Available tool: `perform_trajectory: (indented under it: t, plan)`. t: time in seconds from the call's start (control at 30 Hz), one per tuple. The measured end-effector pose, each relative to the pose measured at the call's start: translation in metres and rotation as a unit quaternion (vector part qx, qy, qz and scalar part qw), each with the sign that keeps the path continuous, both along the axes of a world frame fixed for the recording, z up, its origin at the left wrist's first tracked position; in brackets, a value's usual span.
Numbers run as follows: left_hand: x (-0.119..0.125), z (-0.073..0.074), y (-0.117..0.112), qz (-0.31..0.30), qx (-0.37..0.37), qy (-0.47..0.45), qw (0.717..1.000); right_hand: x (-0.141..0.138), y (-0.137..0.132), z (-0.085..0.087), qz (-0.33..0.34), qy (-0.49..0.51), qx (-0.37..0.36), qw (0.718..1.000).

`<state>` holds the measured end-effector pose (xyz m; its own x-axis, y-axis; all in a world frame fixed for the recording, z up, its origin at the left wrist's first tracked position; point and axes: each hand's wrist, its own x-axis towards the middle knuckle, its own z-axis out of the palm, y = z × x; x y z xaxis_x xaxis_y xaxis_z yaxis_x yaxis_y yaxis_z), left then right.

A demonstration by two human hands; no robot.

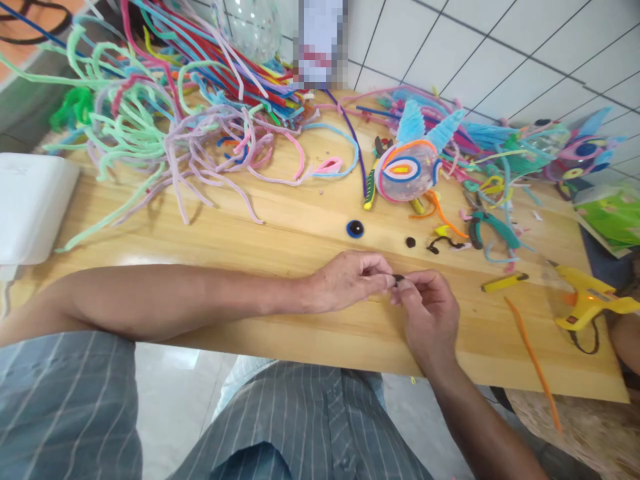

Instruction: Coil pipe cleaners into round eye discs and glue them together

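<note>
My left hand and my right hand meet near the front edge of the wooden table. Both pinch a small black piece between their fingertips. Just beyond them lie a round blue-and-black eye piece and a small dark bead. Farther back stands a clear ball figure wrapped in coloured pipe cleaners, with blue wings.
Heaps of pipe cleaners cover the back left. A yellow glue gun, an orange pipe cleaner, green pliers and a yellow stick lie right. A white box sits at the left edge.
</note>
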<state>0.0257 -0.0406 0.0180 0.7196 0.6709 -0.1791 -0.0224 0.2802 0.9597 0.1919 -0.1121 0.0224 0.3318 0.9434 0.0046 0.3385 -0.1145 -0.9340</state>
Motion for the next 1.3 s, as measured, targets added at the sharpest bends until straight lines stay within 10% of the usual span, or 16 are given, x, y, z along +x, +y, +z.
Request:
perform_trajectory:
  t: [0.4,0.73,1.0,1.3]
  plan:
    - [-0.003,-0.004,-0.008,-0.01,0.264,0.092,0.96,0.026,0.015,0.042,0.258,-0.182,-0.129,0.94]
    - [0.0,0.0,0.0,-0.009,0.09,0.067,0.994,0.02,0.015,0.028,0.167,-0.203,-0.033,0.964]
    - [-0.001,0.001,-0.002,0.029,0.008,-0.002,1.0,0.007,0.007,0.007,0.069,-0.013,-0.052,0.996]
    - [-0.001,0.005,0.002,-0.01,0.023,0.063,0.998,0.044,0.03,0.038,0.198,-0.01,-0.176,0.964]
